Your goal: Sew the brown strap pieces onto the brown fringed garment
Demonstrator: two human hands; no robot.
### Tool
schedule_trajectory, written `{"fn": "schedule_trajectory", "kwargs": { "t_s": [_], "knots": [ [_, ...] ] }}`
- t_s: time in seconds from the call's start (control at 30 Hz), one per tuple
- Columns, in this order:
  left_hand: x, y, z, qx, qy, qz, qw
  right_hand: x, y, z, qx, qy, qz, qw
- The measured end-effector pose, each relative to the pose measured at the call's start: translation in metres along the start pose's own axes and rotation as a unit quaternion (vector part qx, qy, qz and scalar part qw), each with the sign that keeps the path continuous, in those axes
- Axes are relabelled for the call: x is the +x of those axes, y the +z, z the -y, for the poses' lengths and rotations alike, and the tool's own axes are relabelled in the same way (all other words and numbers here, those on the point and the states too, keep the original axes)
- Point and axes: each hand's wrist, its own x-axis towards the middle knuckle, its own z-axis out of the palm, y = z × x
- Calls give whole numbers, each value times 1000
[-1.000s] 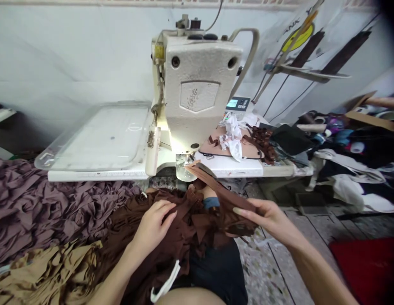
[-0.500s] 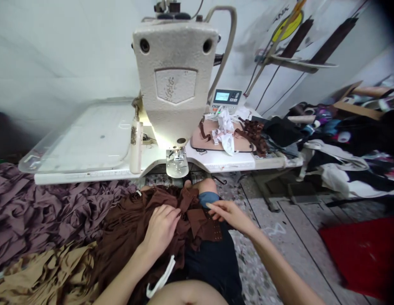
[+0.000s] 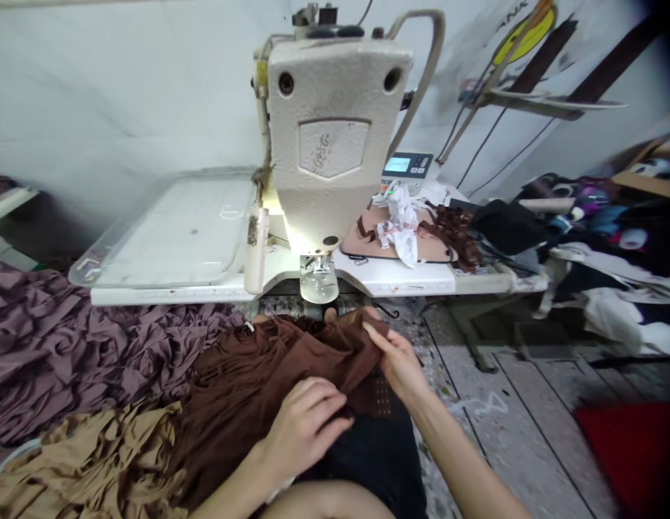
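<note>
The person's right hand point(image 3: 402, 364) pinches the edge of a brown cloth point(image 3: 248, 404), which lies across the lap. The left hand point(image 3: 307, 418) is over the same cloth, nearer to the body; its grip is not clear. Beyond them stands a white sewing machine point(image 3: 337, 144). On the left side lie purple fabric point(image 3: 37, 367) and tan fabric point(image 3: 97, 461) in heaps.

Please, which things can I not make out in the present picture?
Head view: whether the left hand grips the brown fabric; its own fingers hide this.
Head view: text on the display; too small.
Head view: full shape of the red item; cut off by the right edge.
</note>
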Motion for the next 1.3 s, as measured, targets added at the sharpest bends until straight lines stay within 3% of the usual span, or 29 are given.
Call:
{"fn": "schedule_trajectory", "kwargs": {
  "t_s": [0.1, 0.17, 0.27, 0.37, 0.43, 0.5, 0.63, 0.7, 0.77, 0.83, 0.87, 0.97, 1.03, 1.1, 1.17, 1.23, 1.3],
  "knots": [
    [13, -8, 3, -8, -66, -91, 994, 6, -13, 29, 2, -82, -63, 995],
    [24, -9, 0, -1, -61, -116, 991, 11, -20, 48, 12, -138, -101, 985],
    [38, 0, -9, -42, -33, -112, 992, 17, -25, 74, 26, -199, -134, 971],
    [49, 11, -16, -189, -119, -89, 971, 9, -20, 88, -14, -206, -109, 972],
    [56, 15, -16, -319, -230, -79, 916, -7, -10, 87, -105, -199, -58, 973],
    [60, 15, -13, -450, -327, -77, 827, -27, 5, 80, -234, -204, 23, 950],
    [59, 7, -3, -623, -428, -81, 650, -63, 35, 56, -412, -272, 247, 834],
    [53, 1, 3, -636, -471, -108, 601, -72, 43, 42, -458, -313, 321, 768],
    [44, -4, 9, -625, -508, -123, 580, -76, 46, 31, -494, -347, 346, 718],
    [37, -6, 15, -599, -524, -122, 594, -78, 47, 24, -508, -362, 352, 698],
    [34, -6, 17, -567, -518, -129, 628, -79, 47, 22, -501, -363, 355, 701],
    [30, -4, 21, -419, -446, -182, 770, -85, 51, 23, -436, -334, 355, 757],
    [31, -4, 21, -354, -393, -210, 822, -88, 54, 28, -378, -295, 332, 812],
    [35, -7, 20, -343, -356, -186, 849, -88, 54, 33, -322, -250, 283, 868],
    [43, -11, 18, -354, -328, -123, 867, -82, 50, 34, -263, -191, 223, 919],
    [52, -17, 16, -396, -307, -64, 863, -73, 42, 34, -203, -133, 168, 955],
    [62, -22, 15, -454, -296, -44, 839, -63, 35, 33, -152, -98, 124, 976]
  ]
}}
